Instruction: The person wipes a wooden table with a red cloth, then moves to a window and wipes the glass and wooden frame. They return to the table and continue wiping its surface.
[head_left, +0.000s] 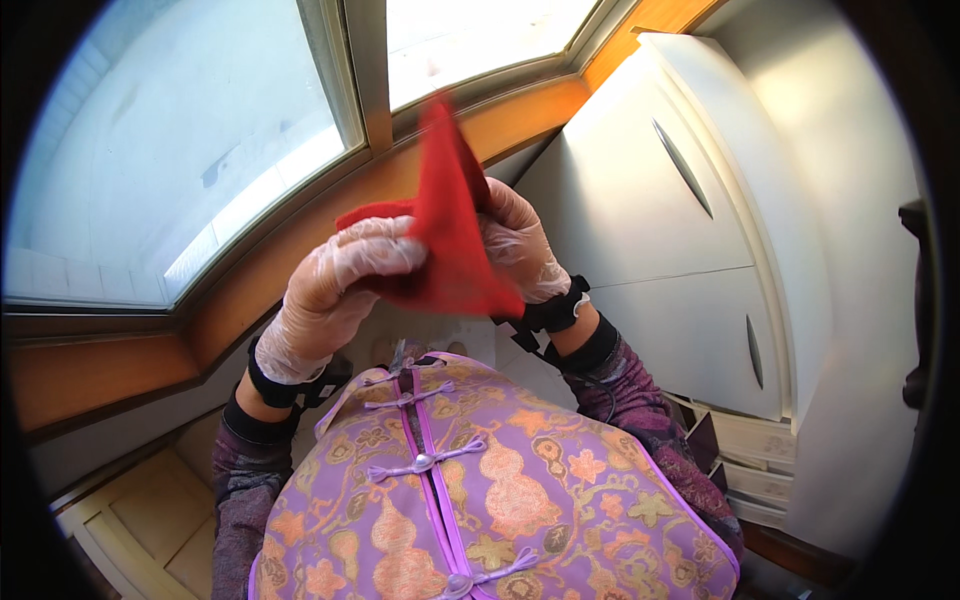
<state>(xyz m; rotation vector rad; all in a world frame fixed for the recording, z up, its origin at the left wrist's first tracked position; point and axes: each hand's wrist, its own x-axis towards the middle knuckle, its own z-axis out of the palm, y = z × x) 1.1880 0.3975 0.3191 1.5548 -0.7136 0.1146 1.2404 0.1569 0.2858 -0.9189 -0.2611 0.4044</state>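
Note:
A folded red cloth (457, 232) is held up in front of my chest, its upper corner rising to a blurred point. My left hand (337, 277), in a clear thin plastic glove, pinches its left part with the thumb below and the fingers on top. Gloved the same way, my right hand (517, 240) grips the cloth's right side from behind, and some of its fingers are hidden by the fabric. Both wrists carry black bands.
Beyond the cloth runs an orange-brown wooden window sill (270, 262) below metal-framed windows (187, 150). A white two-door cabinet or refrigerator (652, 217) stands at the right, with small drawers (754, 476) below it. A pale panelled wooden piece (157, 517) is at lower left.

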